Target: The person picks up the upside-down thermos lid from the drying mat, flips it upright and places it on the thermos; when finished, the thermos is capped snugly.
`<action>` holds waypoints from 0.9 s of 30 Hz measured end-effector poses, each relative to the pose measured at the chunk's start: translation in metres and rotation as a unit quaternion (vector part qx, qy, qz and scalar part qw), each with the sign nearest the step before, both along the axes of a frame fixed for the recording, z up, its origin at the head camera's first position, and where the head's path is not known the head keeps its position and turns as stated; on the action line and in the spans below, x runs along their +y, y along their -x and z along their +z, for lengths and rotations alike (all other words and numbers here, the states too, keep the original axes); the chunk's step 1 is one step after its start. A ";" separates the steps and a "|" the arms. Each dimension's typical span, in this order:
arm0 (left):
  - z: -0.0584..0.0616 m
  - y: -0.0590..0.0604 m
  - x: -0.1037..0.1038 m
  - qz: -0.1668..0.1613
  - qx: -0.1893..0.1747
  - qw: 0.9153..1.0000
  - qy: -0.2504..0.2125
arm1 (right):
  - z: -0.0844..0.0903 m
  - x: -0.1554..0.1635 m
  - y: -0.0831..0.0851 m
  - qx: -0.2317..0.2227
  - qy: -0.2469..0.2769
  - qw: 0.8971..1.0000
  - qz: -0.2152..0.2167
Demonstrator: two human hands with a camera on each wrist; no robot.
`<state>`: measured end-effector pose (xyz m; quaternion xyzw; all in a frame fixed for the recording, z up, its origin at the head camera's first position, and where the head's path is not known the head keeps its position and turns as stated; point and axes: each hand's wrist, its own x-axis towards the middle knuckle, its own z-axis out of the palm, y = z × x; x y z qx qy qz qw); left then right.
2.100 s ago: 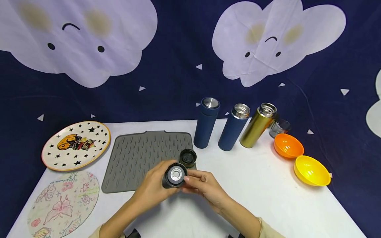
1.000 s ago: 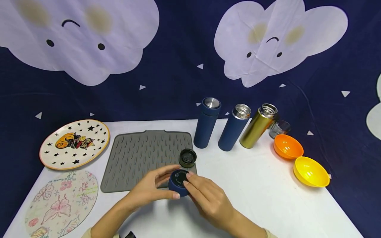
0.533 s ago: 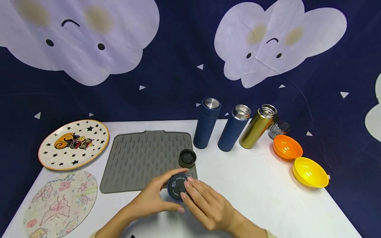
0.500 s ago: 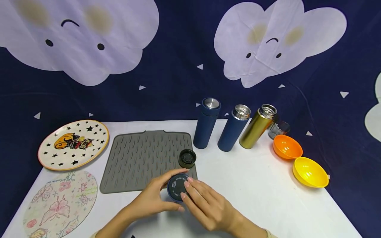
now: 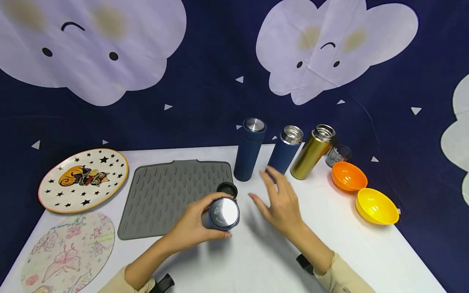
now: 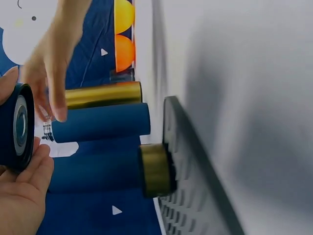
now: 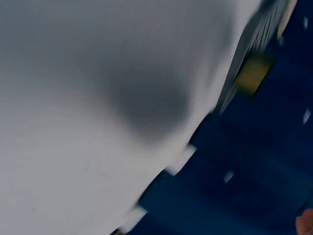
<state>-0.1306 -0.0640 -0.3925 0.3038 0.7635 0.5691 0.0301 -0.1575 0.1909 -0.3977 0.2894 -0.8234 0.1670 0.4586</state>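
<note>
I'm holding a navy container [image 5: 222,213] with a grey ring. Two navy bottles [image 5: 248,156] and a gold bottle [image 5: 309,156] are gleaming silver at their tops. I'm seeing a grey dashed mat [image 5: 176,195], an orange bowl [image 5: 349,177], a yellow bowl [image 5: 376,206], a cream plate [image 5: 83,181] with black stars, a pink-butterfly disc [image 5: 67,252], and white clouds [image 5: 333,51] patterning the navy backdrop [image 5: 212,49].

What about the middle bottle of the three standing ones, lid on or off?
Off: in the head view, the middle bottle shows a bare, open steel neck, just beyond the right hand.
</note>
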 end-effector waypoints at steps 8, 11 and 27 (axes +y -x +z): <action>0.024 0.028 0.022 0.012 0.002 1.000 -0.012 | 0.004 0.045 0.051 -0.158 0.228 0.945 -0.175; 0.034 0.040 0.031 0.006 0.003 1.000 -0.021 | 0.004 0.055 0.068 -0.245 0.297 0.908 -0.166; 0.085 0.082 0.072 -0.036 0.028 0.997 -0.068 | 0.002 0.063 0.092 -0.419 0.379 0.824 -0.043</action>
